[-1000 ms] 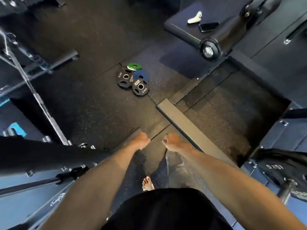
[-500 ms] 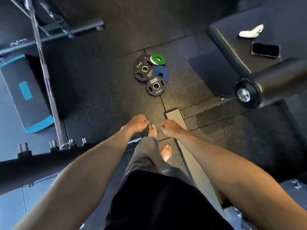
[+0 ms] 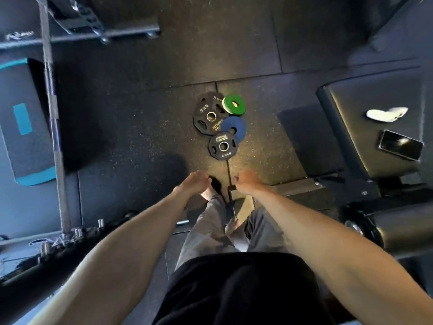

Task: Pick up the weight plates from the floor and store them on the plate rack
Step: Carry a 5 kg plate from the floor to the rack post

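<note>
Left hand (image 3: 193,182): loosely curled, grasping nothing, held above the floor short of the plates.
Right hand (image 3: 247,181): likewise loosely curled and unladen, level with the left, a narrow gap between the two.
Landmark: 2.5 kg black plate (image 3: 222,146), flat on the rubber floor (image 3: 140,137), just ahead of both hands and nearest to them.
Blue disc (image 3: 233,127): just beyond the 2.5 kg black plate and slightly to its right, seemingly overlapping its far edge.
5 kg black plate (image 3: 208,113): beyond the 2.5 kg black plate and slightly left, touching or tucked under the blue disc.
Green disc (image 3: 233,104): farthest from the 2.5 kg black plate, resting on the right rim of the 5 kg black plate, with a pale edge beneath that could be another thin disc; cannot tell.
Bench (image 3: 375,102): well to the right of the 2.5 kg black plate, carrying a phone (image 3: 400,147) and a white object (image 3: 386,113).
Barbell (image 3: 52,113): well to the left of the 2.5 kg black plate.
Plate rack: not identifiable in view.
Done: nothing, judging by all visible plates lying on the floor in one cluster.
Left: every plate still to be lifted and carried off; likely first a stoop and reach to the nearest plate.
</note>
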